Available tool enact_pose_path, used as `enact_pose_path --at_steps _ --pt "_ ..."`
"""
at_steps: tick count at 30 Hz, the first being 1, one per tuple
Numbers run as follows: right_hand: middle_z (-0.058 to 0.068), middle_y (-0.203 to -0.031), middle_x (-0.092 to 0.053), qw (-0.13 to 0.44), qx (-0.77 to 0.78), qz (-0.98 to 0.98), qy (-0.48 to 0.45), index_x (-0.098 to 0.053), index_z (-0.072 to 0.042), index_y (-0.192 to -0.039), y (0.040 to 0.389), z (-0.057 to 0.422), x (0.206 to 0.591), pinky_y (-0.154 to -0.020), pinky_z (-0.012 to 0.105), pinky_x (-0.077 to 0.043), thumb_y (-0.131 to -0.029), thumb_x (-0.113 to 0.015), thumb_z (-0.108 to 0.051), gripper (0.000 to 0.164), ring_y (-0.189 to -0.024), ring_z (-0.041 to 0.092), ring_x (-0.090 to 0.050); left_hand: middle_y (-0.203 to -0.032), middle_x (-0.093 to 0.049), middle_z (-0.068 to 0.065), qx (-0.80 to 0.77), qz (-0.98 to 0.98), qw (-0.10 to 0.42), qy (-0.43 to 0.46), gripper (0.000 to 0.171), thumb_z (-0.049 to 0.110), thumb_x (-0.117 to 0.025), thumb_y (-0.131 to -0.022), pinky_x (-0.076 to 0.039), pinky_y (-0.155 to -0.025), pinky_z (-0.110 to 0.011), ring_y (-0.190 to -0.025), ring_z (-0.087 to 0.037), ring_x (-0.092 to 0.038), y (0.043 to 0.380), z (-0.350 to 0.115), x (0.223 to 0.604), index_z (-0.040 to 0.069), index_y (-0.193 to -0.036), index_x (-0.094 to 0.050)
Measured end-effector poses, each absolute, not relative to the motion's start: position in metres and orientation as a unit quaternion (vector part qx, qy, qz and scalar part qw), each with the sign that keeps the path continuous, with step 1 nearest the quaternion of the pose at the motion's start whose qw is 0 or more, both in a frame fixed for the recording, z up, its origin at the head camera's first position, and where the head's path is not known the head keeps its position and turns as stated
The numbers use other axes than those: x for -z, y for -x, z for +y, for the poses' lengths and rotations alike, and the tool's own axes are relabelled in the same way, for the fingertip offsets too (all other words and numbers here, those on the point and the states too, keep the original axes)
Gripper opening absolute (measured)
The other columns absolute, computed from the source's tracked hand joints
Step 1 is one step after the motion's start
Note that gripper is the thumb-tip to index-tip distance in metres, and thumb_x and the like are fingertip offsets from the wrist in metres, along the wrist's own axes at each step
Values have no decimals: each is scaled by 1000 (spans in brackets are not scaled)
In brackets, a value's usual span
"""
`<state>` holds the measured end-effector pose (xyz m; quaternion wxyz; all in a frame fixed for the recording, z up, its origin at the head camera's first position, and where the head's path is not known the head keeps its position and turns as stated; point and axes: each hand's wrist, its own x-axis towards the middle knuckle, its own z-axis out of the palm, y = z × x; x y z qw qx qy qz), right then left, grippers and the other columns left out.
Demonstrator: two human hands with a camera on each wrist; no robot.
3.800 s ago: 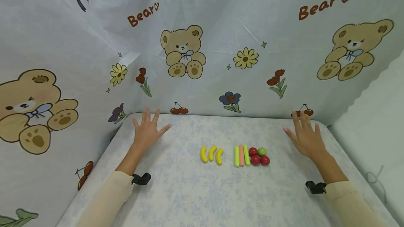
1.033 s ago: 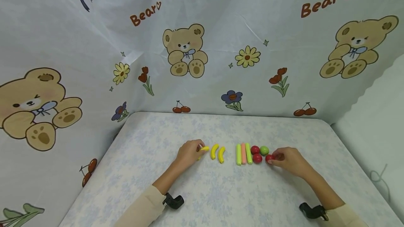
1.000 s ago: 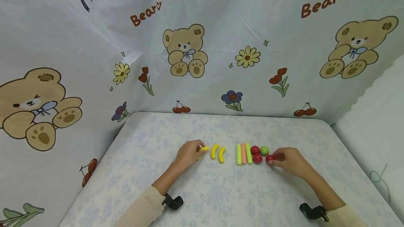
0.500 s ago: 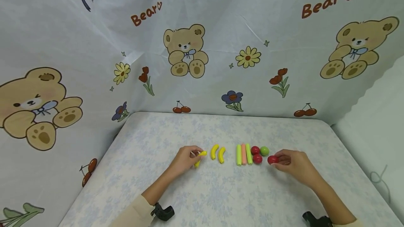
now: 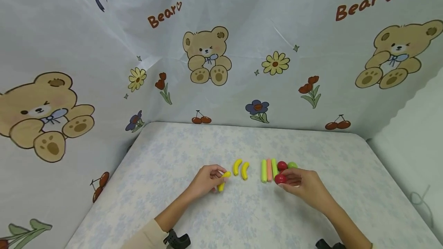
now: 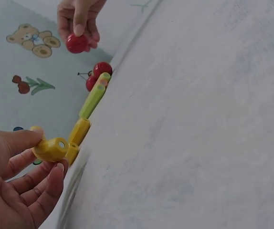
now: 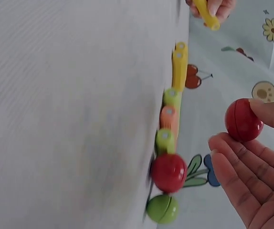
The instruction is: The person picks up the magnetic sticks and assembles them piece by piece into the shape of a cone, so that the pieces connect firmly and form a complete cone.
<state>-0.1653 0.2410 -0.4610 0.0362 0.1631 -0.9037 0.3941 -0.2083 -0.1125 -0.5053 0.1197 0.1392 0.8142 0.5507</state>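
Observation:
In the head view my left hand point(image 5: 207, 181) pinches a yellow toy banana point(image 5: 221, 186). The left wrist view shows this banana point(image 6: 53, 149) between thumb and fingertips, raised off the table. My right hand point(image 5: 308, 185) holds a glossy red ball point(image 5: 280, 179); the right wrist view shows a seam around the ball point(image 7: 243, 120). Two more toy bananas point(image 5: 237, 167) lie just right of the left hand. Behind the held ball sit another red ball point(image 5: 282, 165) and a green ball point(image 5: 292, 165), the green one partly covered by the right hand.
Two light-green sticks point(image 5: 264, 170) with a pink stick point(image 5: 269, 170) between them lie left of the balls. They rest on a pale patterned table point(image 5: 221, 218). A bear-print cloth point(image 5: 238, 99) hangs along its far edge, and a white surface point(image 5: 422, 133) lies at right.
Both hands came in from the table's far corners and took hold of a banana and a red ball. Since half a second ago, the right hand has carried its ball leftward; the left banana has come nearer.

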Motion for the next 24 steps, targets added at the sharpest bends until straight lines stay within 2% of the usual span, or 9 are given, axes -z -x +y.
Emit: enact_pose_path --at_steps 7,24 --pt "0 -94 -73 39 -412 -891 -186 -72 -3 -105 174 213 463 -70 21 -59 -79 -88 -6 31 -80 10 -70 -93 -71 -5 -586 786 137 -145 22 19 -77 -92 -56 -51 -32 -63 -18 -64 206 -106 511 12 -113 -71" --pt "-2 -89 -73 28 -429 -873 -229 -74 -8 -101 188 165 462 -67 22 -58 -81 -87 -14 24 -73 9 -68 -88 -70 -3 -619 761 125 -149 21 17 -79 -91 -56 -51 -30 -58 -16 -63 194 -90 514 11 -110 -71"
